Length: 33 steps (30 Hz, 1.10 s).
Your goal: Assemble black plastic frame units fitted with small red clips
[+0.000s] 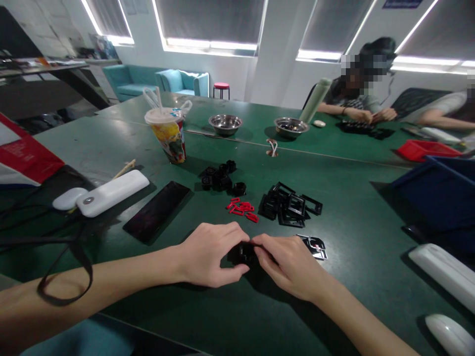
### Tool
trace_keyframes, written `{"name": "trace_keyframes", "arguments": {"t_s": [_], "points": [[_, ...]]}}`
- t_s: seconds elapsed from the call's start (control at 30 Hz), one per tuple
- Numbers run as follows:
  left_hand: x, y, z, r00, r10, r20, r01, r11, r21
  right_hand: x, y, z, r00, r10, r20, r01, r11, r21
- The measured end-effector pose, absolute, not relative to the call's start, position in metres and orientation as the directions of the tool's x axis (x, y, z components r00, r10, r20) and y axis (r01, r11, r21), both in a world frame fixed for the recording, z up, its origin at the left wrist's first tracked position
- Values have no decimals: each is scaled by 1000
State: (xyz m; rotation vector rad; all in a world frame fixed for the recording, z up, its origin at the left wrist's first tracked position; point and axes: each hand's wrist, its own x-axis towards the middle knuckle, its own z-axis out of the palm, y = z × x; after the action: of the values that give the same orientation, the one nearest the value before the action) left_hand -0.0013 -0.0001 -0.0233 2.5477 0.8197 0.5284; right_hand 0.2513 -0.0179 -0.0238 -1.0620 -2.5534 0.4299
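Black part between both hands

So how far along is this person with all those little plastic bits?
Early on, it seems. One framed piece with red in it lies by the right hand, probably finished. That hand and the left hand pinch a small black part between them. Piles of red clips, black frames and black blocks lie loose on the table.

Black part — left hand, right hand
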Motion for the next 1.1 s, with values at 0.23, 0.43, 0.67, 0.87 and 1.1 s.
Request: {"name": "trace_keyframes", "arguments": {"t_s": [0.23,0.43,0.67,0.87,1.1], "points": [[-1,3,-29,755,615,227,468,-749,469,250,-17,-23,-678,702,216,610,702,-367],[-2,3,-30,759,612,220,466,-748,474,251,-17,-22,-682,692,237,618,718,-321],[-3,2,-31,767,603,222,462,-757,462,251,-21,-18,-675,660,329,619,750,-235],[-3,2,-32,778,589,219,452,-767,455,256,-20,-15,-659,615,433,615,772,-159],[-4,3,-30,777,589,222,440,-760,479,271,-11,-8,-582,617,529,674,731,-111]]}}
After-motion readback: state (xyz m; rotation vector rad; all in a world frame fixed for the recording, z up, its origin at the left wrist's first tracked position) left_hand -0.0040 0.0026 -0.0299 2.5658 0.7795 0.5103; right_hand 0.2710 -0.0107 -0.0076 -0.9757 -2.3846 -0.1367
